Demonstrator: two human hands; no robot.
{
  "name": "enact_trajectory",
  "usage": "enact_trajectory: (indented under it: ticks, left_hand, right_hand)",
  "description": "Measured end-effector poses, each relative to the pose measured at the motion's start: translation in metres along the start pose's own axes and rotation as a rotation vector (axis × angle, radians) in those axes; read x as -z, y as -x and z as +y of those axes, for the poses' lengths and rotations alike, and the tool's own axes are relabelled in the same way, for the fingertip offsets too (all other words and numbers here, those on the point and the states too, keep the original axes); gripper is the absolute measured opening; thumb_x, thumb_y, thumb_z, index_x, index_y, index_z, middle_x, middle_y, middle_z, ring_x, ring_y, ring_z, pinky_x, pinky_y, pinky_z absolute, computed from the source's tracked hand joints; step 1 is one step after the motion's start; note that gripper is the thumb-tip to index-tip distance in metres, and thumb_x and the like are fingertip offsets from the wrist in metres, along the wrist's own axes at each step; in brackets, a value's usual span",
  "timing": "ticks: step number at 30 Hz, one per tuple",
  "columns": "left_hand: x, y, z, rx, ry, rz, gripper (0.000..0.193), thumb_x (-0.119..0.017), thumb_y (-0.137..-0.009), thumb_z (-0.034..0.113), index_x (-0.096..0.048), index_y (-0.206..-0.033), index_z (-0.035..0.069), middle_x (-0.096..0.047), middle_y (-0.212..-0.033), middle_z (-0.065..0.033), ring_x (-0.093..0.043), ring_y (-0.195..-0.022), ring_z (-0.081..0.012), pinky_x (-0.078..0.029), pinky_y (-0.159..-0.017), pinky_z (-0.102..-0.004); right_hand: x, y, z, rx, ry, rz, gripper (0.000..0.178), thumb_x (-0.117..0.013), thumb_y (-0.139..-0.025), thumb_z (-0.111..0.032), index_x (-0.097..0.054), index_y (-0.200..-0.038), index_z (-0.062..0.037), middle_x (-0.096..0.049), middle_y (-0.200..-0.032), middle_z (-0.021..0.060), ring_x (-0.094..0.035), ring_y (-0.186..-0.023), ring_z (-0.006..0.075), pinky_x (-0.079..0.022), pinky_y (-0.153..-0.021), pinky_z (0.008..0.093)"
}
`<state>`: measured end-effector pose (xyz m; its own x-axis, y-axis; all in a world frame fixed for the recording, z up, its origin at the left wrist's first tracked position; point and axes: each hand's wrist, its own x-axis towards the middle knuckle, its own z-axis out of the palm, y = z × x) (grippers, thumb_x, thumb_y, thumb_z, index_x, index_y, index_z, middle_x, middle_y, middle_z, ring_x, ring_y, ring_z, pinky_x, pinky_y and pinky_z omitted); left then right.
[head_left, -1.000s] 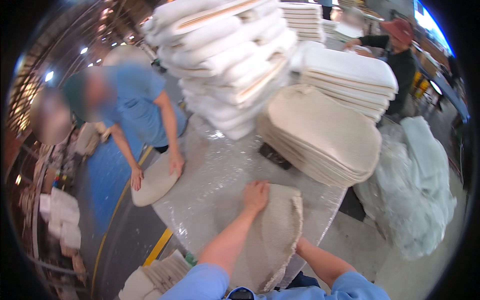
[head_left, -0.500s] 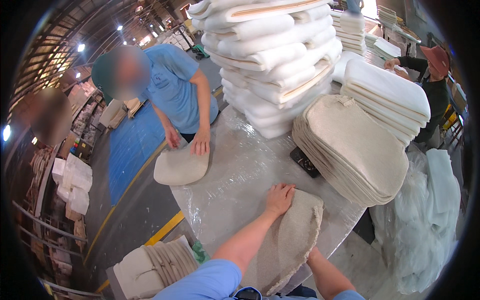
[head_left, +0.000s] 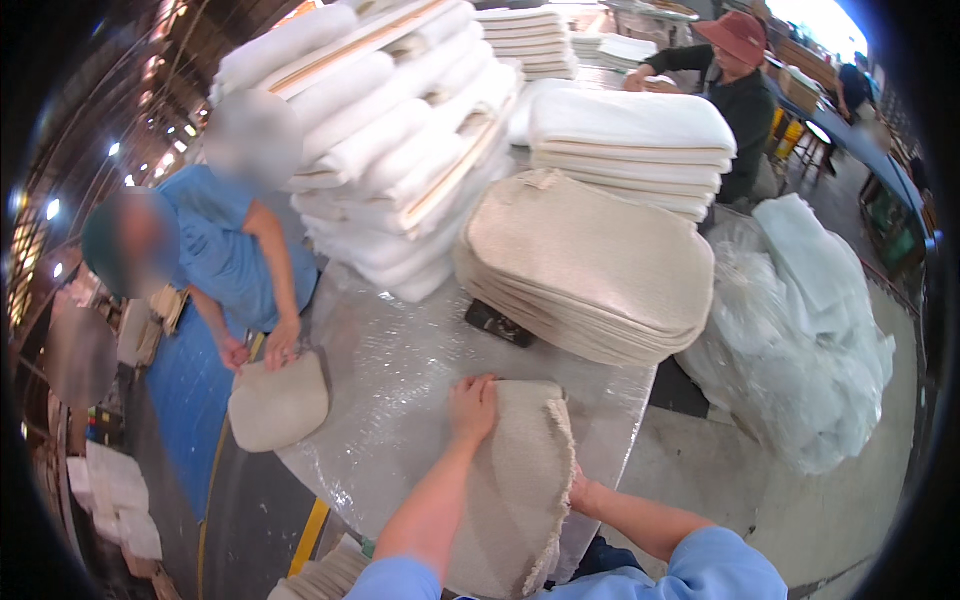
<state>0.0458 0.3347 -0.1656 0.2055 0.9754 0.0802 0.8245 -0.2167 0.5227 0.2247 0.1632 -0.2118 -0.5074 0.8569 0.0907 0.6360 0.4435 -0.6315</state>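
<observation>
A beige woven fabric cover [head_left: 505,470] with a frayed right edge lies lengthwise before me on the plastic-covered table [head_left: 375,375]. My left hand [head_left: 473,408] is at its far left corner, fingers partly curled on the edge and thumb side hard to see. At the frayed side, my right hand [head_left: 579,490] grips the edge, its fingertips hidden by the cloth. Beyond the cover stands a neat stack of beige covers [head_left: 590,260] with rounded corners. A dark handheld object [head_left: 498,324] lies against that stack's left side.
Tall piles of white padding [head_left: 390,150] and a white stack [head_left: 630,135] stand at the back. A co-worker in blue [head_left: 225,240] handles a beige cushion-shaped piece [head_left: 280,400] at left. Clear plastic bags [head_left: 790,340] bulge at right. Another person [head_left: 740,100] works beyond.
My view has swung right, so the table and stacks sit further left in it. Both hands stay at the same cover, the right still on its frayed edge.
</observation>
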Motion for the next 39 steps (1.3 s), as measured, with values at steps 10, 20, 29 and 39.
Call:
enact_trajectory:
  ticks: [10,20,29,39]
  left_hand:
    - [-0.001,0.002,0.006,0.003,-0.002,-0.059,0.033,-0.050,-0.105,0.033,-0.072,-0.125,0.020,-0.063,-0.124,-0.0167,-0.054,-0.117,-0.0380,-0.043,-0.104,-0.0481]
    - [-0.001,0.000,0.001,-0.016,-0.007,-0.073,0.035,-0.049,-0.106,0.034,-0.071,-0.128,0.019,-0.061,-0.127,-0.0188,-0.053,-0.121,-0.0389,-0.041,-0.107,-0.0485]
    - [-0.004,0.000,-0.004,-0.036,-0.066,-0.038,0.037,-0.048,-0.106,0.037,-0.072,-0.127,0.020,-0.062,-0.127,-0.0169,-0.054,-0.118,-0.0383,-0.042,-0.104,-0.0481]
    - [-0.007,0.000,-0.016,-0.039,-0.010,-0.051,0.035,-0.049,-0.105,0.037,-0.072,-0.128,0.022,-0.063,-0.125,-0.0161,-0.055,-0.117,-0.0374,-0.042,-0.105,-0.0474]
  right_hand:
    - [-0.017,-0.018,-0.001,-0.184,-0.450,-0.062,0.056,-0.048,-0.099,-0.042,-0.053,-0.151,-0.0197,-0.051,-0.157,0.0080,-0.046,-0.142,0.0278,-0.031,-0.122,0.0455]
    - [-0.018,-0.022,0.001,-0.167,-0.316,-0.015,0.056,-0.049,-0.100,-0.043,-0.053,-0.151,-0.0197,-0.051,-0.156,0.0079,-0.044,-0.143,0.0280,-0.029,-0.123,0.0454]
    - [-0.008,-0.008,0.009,-0.166,-0.210,0.006,0.056,-0.049,-0.100,-0.044,-0.054,-0.150,-0.0197,-0.051,-0.156,0.0078,-0.042,-0.145,0.0282,-0.027,-0.124,0.0454]
    - [-0.051,-0.029,0.018,-0.238,-0.474,0.040,0.056,-0.049,-0.100,-0.046,-0.054,-0.150,-0.0197,-0.052,-0.155,0.0077,-0.040,-0.146,0.0284,-0.025,-0.125,0.0453]
